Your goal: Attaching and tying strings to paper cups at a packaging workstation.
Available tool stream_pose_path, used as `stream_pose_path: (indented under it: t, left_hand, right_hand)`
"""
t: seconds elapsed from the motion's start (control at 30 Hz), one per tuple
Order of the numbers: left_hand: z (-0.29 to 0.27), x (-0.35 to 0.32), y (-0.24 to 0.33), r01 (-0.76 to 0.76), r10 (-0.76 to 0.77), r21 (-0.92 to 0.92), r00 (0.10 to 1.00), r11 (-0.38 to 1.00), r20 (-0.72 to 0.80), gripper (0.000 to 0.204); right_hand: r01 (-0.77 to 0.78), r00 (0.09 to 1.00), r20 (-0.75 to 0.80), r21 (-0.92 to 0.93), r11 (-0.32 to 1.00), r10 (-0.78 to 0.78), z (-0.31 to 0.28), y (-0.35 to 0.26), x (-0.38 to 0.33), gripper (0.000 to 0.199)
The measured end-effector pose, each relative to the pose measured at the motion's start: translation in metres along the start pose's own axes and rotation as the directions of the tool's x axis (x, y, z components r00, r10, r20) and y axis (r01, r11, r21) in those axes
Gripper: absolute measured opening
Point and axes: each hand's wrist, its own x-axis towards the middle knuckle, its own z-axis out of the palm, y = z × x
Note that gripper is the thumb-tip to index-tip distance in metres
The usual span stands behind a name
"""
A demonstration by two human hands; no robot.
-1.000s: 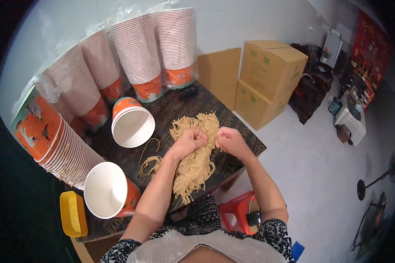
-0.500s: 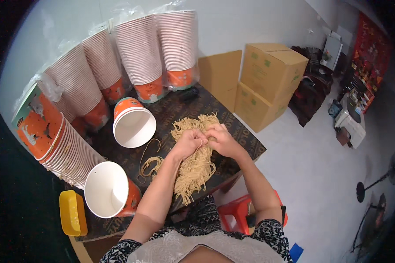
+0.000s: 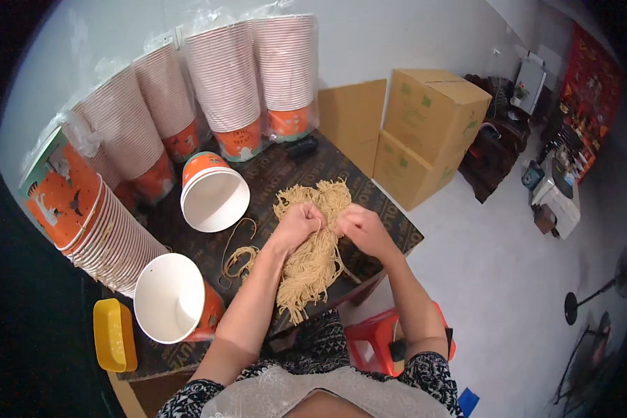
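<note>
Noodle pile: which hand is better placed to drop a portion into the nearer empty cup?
Left, probably: the left hand grips the noodles on the cup's side; the right hand lies farther away.

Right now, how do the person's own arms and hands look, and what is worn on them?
The left hand and right hand are bare, with no gloves; no rings or watch can be made out. Both forearms are uncovered. Short sleeves of black fabric with a small white pattern end above the elbows.

two stacked brown cardboard boxes (image 3: pixel 425 136) right of the table (image 3: pixel 390 209) — flat cardboard sheet (image 3: pixel 352 118) beside them.
</note>
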Motion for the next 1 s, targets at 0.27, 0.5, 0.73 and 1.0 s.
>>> stream_pose_path:
  t: [0.27,0.5,0.73,1.0]
  left_hand:
    - [0.003,-0.005,-0.001,-0.058,0.066,0.154,0.997,0.986,-0.05,0.011]
    - [0.014,-0.003,-0.001,-0.162,0.207,0.378,0.975,0.911,-0.081,0.009]
    - [0.022,-0.006,-0.007,-0.246,0.467,0.689,0.871,0.682,-0.15,0.007]
    - [0.023,-0.01,-0.003,-0.208,0.399,0.605,0.895,0.769,-0.2,0.01]
  right_hand:
    - [-0.15,0.989,0.023,0.184,0.971,0.149,0.024,0.019,0.012,0.007]
    - [-0.077,0.997,-0.011,0.084,0.993,0.078,0.028,0.026,0.007,0.009]
    - [-0.368,0.925,0.028,0.305,0.879,0.378,0.028,0.02,0.005,0.01]
    - [-0.311,0.951,0.091,0.299,0.902,0.297,0.021,0.025,0.005,0.013]
